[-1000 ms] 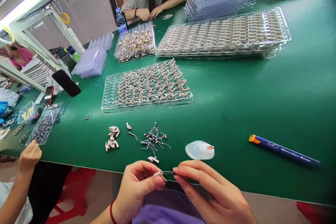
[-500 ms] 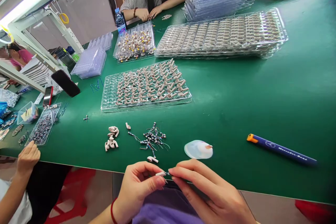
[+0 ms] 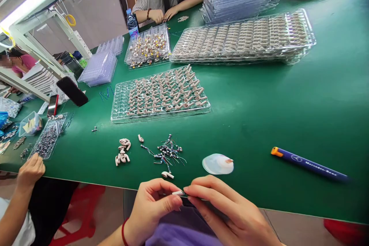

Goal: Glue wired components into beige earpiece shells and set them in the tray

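Left hand (image 3: 150, 206): thumb and index pinch a small white shell (image 3: 177, 193), held just above the lap at the near edge of the green surface (image 3: 245, 123). The shell sits between those fingertips, its stem sticking out toward the right hand (image 3: 232, 209). Right fingers are drawn close together right at the stem's end, index above thumb; cannot tell if they grip anything, since only a thin dark bit shows there. Shell looks smooth, matte, tube-like, lying nearly level; its other end is hidden by the left fingers. Similar shells rest on the surface: one loose shell (image 3: 167, 175) just beyond the left hand, a small heap of shells (image 3: 123, 152) farther left, curved with rounded heads. Between heap and right hand, a tangle of wires (image 3: 169, 150), blue and dark with pale beads. Pale round disc (image 3: 216, 164) with brown nub just beyond the right hand; blue stick (image 3: 311, 164), orange-ended, well apart to the right. Clear tray (image 3: 119, 112) farther back carries rows of the same shells, leftmost slots unfilled.
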A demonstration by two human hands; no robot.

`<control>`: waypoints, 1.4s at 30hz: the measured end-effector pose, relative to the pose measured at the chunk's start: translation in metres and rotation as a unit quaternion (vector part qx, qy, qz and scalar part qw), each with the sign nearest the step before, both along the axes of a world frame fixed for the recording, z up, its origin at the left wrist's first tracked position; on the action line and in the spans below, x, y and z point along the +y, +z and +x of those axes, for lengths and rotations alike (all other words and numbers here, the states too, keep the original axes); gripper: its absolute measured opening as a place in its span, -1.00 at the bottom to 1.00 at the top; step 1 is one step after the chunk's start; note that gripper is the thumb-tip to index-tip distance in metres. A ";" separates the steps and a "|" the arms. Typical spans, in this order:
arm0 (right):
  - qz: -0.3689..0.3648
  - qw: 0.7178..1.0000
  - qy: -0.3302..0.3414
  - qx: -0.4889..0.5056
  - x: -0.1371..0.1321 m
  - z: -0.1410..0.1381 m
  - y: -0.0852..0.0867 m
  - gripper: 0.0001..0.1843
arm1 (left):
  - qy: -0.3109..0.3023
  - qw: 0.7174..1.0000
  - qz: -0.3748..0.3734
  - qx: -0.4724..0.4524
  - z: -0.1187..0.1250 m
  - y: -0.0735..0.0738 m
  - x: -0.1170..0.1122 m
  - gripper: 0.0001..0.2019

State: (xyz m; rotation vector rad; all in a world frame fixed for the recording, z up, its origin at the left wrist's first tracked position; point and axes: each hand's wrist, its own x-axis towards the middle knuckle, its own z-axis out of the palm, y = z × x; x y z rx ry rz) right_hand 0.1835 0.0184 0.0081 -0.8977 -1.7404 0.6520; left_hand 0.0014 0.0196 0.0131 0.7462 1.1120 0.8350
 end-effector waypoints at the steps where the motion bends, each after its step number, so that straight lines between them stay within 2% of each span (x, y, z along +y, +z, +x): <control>1: 0.000 1.000 -0.002 -0.001 0.000 0.000 0.001 -0.74 | -0.001 1.000 0.000 0.004 0.000 0.001 0.000 -0.73; 8: -0.022 0.999 0.026 0.022 0.003 0.003 0.004 -0.71 | -0.016 1.000 -0.002 0.015 0.000 0.003 0.000 -0.69; 14: -0.078 0.993 0.075 0.039 0.003 0.006 0.006 -0.74 | -0.027 0.999 0.000 0.022 0.000 0.004 0.001 -0.70; 23: 0.000 0.999 0.045 -0.006 0.001 0.007 0.001 -0.68 | -0.039 0.999 -0.016 0.014 -0.001 0.001 -0.001 -0.69; 27: -0.006 0.999 0.049 -0.012 0.001 0.009 0.000 -0.65 | -0.049 0.998 -0.043 -0.002 -0.002 -0.001 -0.001 -0.68; 31: -0.046 0.996 0.069 0.016 0.004 0.010 0.006 -0.69 | -0.052 0.995 -0.077 -0.027 -0.001 0.000 0.001 -0.67; 36: -0.147 0.981 0.087 0.091 0.006 0.010 0.006 -0.81 | -0.050 0.994 -0.088 -0.029 0.003 0.002 0.001 -0.65; 39: -0.197 0.969 0.068 0.131 0.003 0.009 0.003 -0.89 | -0.047 0.994 -0.098 -0.030 0.004 0.003 0.001 -0.65; 42: -0.202 0.967 0.045 0.148 0.001 0.007 0.001 -0.89 | -0.047 0.993 -0.103 -0.030 0.005 0.003 0.001 -0.65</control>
